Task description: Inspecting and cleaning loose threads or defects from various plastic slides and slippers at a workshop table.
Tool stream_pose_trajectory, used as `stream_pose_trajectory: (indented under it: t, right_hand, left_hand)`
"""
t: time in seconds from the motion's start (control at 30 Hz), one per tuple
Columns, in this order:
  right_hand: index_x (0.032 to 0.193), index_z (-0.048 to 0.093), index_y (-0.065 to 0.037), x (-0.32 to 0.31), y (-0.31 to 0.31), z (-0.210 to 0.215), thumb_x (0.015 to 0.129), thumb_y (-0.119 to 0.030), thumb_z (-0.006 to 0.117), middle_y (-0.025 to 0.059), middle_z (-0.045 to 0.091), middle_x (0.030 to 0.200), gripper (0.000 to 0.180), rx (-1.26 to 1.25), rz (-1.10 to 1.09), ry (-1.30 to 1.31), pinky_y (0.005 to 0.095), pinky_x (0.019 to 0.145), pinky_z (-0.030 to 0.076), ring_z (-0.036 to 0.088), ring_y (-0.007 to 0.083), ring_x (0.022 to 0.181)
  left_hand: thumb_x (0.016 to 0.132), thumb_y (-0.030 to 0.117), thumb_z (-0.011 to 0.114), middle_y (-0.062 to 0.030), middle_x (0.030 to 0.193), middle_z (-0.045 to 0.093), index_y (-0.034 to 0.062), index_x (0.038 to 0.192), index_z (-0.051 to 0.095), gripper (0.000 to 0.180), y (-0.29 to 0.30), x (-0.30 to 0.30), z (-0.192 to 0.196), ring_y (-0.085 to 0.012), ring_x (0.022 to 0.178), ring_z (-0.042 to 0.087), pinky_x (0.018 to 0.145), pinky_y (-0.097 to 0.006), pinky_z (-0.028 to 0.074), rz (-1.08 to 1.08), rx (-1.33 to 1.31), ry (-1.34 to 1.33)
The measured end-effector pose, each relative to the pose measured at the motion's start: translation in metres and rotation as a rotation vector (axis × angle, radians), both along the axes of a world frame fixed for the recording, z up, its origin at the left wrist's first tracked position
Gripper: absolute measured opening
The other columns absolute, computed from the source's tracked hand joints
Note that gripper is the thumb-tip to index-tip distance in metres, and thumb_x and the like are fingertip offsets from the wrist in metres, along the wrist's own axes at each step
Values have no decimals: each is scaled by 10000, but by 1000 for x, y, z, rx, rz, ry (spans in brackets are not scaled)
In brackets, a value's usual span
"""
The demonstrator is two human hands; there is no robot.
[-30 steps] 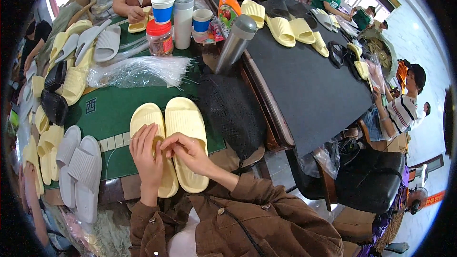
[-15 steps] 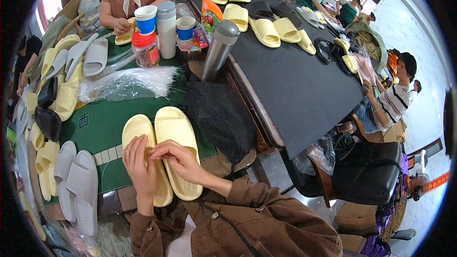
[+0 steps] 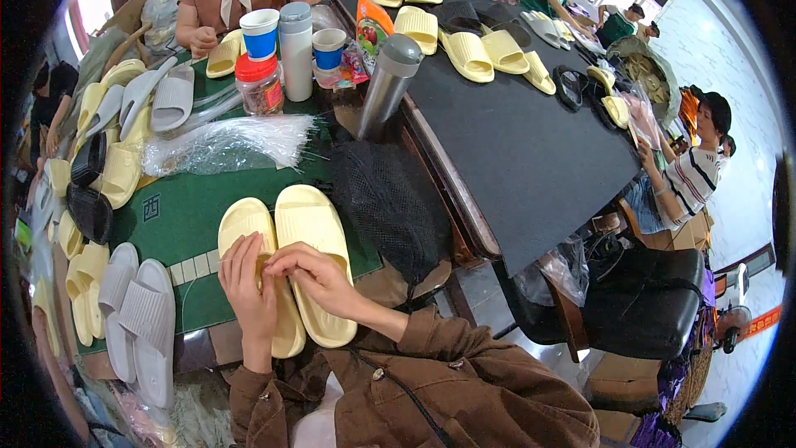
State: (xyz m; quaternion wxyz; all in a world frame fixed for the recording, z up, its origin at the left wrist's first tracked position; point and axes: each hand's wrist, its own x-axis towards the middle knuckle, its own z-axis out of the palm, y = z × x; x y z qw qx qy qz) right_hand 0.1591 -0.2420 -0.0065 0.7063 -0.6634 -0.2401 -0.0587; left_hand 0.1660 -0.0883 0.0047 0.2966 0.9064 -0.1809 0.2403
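Observation:
A pair of pale yellow slippers lies side by side in front of me, the left slipper (image 3: 246, 211) and the right slipper (image 3: 313, 216), toes pointing away. My left hand (image 3: 249, 286) is over the left slipper's strap, fingers bent and thumb toward the other hand. Across the right slipper reaches my right hand (image 3: 319, 282), its fingertips pinched together between the two straps. The fingertips of both hands nearly meet there. Whatever they hold is too small or hidden to make out. Past the slippers, a bundle of clear plastic strands (image 3: 232, 145) is spread on the green mat (image 3: 186, 224).
Grey slippers (image 3: 149, 323) lie left of my hands, with piled slippers (image 3: 120, 170) beyond. A black mesh bag (image 3: 390, 207) sits to the right. Farther off stand a steel flask (image 3: 390, 87), a white bottle (image 3: 295, 50) and a red-lidded jar (image 3: 258, 87). Co-workers sit around the black table (image 3: 497, 158).
My hands stay pinched together at the straps with hardly any movement. The whole view has shifted slightly. Across the table, a co-worker's hand has drawn back from a yellow slipper.

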Motion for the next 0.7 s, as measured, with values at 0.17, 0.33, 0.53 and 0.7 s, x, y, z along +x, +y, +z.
stream_pose_trajectory:
  t: [0.17, 0.33, 0.53, 0.7]
  right_hand:
    - [1018, 624, -3, -1, 0, 1, 840, 97, 444, 91, 532, 1126, 272, -21, -1, -6, 285, 892, 440, 533, 189, 1062]
    - [1014, 633, 1, -2, 1, 0, 858, 81, 461, 86, 535, 1119, 246, -30, -17, -25, 284, 894, 438, 532, 187, 1066]
    - [1016, 623, 3, -1, 4, 2, 861, 88, 468, 89, 547, 1103, 235, 9, 15, 40, 284, 897, 440, 549, 192, 1053]
    - [1015, 614, 1, -1, 1, 3, 839, 122, 437, 88, 550, 1111, 277, 4, 15, 4, 288, 905, 436, 549, 198, 1054]
  left_hand:
    - [816, 37, 570, -57, 1269, 548, 70, 1259, 536, 446, -1, 0, 0, -262, 1241, 443, 1051, -421, 285, 5, -6, -4]
    - [818, 29, 568, -59, 1267, 549, 70, 1261, 536, 446, -1, -1, -1, -262, 1239, 445, 1047, -420, 288, 5, 0, -5]
    - [836, 73, 558, -68, 1253, 557, 64, 1248, 547, 412, 2, -1, 1, -266, 1226, 456, 1040, -420, 298, 10, -7, -8]
    - [798, 26, 578, -67, 1237, 566, 66, 1235, 558, 439, -1, 1, 2, -267, 1213, 466, 1036, -419, 307, -1, -36, -20]
